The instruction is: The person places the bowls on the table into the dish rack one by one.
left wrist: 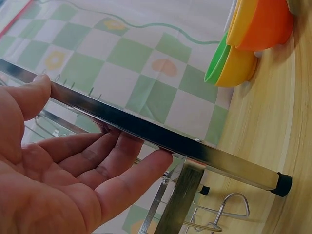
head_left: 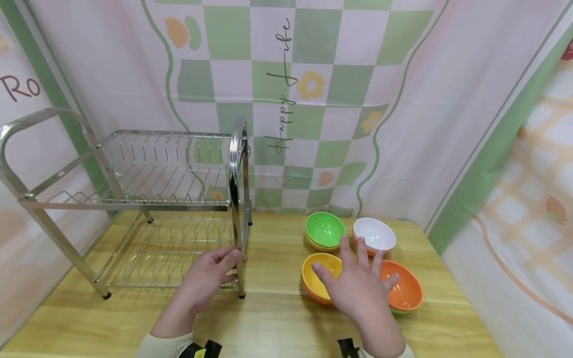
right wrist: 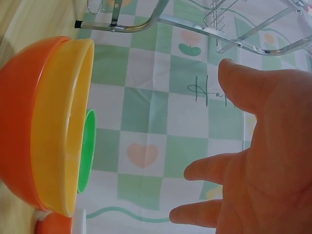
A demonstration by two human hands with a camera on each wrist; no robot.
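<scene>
My left hand (head_left: 208,276) holds the front right post of a metal two-tier dish rack (head_left: 134,206), its thumb on one side and fingers on the other. In the left wrist view, the fingers (left wrist: 131,165) reach behind the post. My right hand (head_left: 360,288) hovers with spread fingers over stacked bowls, holding nothing. Nearest to it is a yellow bowl (head_left: 320,273) nested in an orange one (right wrist: 19,117). An orange bowl (head_left: 405,288) sits on a green one at the right, partly hidden by the hand. Behind stand a green bowl (head_left: 325,229) on yellow and a white bowl (head_left: 375,233) on orange.
The wooden table (head_left: 268,323) carries the rack at the left and the bowls at the right. A checked curtain (head_left: 309,119) hangs behind, with more printed cloth (head_left: 528,214) along the right side. No dishes show on the rack's tiers.
</scene>
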